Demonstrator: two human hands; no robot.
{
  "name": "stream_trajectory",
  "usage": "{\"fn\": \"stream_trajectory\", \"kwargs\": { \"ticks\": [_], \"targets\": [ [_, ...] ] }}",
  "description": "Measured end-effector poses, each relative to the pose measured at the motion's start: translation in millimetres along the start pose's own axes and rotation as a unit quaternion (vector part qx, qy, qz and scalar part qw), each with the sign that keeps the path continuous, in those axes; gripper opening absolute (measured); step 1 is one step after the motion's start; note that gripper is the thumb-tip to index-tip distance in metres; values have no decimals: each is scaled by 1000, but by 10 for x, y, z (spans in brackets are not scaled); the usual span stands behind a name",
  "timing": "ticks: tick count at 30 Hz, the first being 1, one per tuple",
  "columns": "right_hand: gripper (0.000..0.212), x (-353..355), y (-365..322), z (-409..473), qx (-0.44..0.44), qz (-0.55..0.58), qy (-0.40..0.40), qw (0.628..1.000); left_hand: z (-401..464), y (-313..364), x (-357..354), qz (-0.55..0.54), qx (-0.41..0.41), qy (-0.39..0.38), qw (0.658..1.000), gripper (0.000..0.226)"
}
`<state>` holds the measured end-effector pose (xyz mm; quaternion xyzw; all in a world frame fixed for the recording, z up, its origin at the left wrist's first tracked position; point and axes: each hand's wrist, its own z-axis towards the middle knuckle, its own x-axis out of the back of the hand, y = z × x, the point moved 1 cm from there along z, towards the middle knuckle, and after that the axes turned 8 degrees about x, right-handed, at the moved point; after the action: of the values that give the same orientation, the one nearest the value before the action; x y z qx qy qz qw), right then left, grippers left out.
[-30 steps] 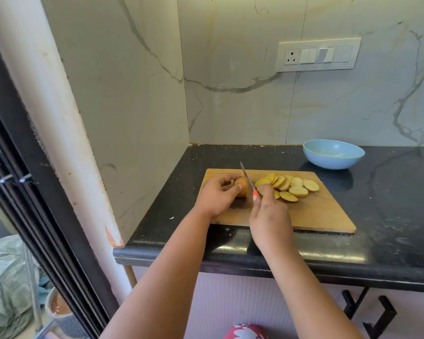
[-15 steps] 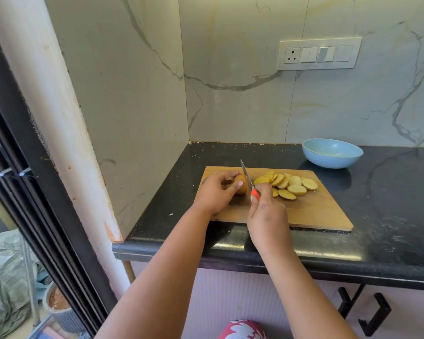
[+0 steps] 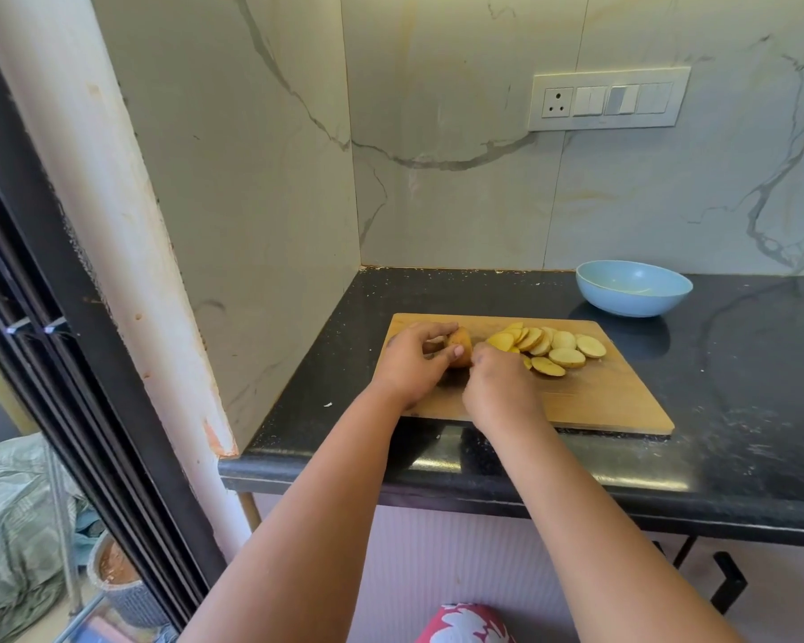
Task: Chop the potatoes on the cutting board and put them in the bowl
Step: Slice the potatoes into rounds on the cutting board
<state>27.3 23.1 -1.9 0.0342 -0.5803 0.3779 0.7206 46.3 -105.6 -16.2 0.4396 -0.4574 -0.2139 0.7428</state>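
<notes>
Left hand point(image 3: 411, 364) fingers curl around the potato stub point(image 3: 460, 352) on the cutting board point(image 3: 613, 401), touching the right hand point(image 3: 500, 387) whose grip is hidden; a slipping cut risks nicked fingertips.

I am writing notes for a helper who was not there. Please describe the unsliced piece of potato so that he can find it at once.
Look at the wooden cutting board on the black counter. At its left end the left hand grips the potato piece. Unlike the flat pale slices fanned out to its right, it is a thick, brown-skinned chunk.
</notes>
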Motion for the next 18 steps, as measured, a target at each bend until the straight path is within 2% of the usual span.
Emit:
{"fn": "stream_trajectory", "kwargs": {
  "ticks": [4,8,12,18],
  "targets": [
    [15,3,115,-68,-13,63,9,998,27,-18,18,-27,11,-8,1000,39],
    [18,-42,259,-184,1,176,128,976,21,-49,7,-41,14,-5,999,39],
    [16,-100,236,-289,73,146,227,960,16,-28,8,-14,3,-6,1000,39],
    [13,-127,211,-330,103,120,224,962,0,-3,10,6,-6,-3,1000,41]
  ]
}}
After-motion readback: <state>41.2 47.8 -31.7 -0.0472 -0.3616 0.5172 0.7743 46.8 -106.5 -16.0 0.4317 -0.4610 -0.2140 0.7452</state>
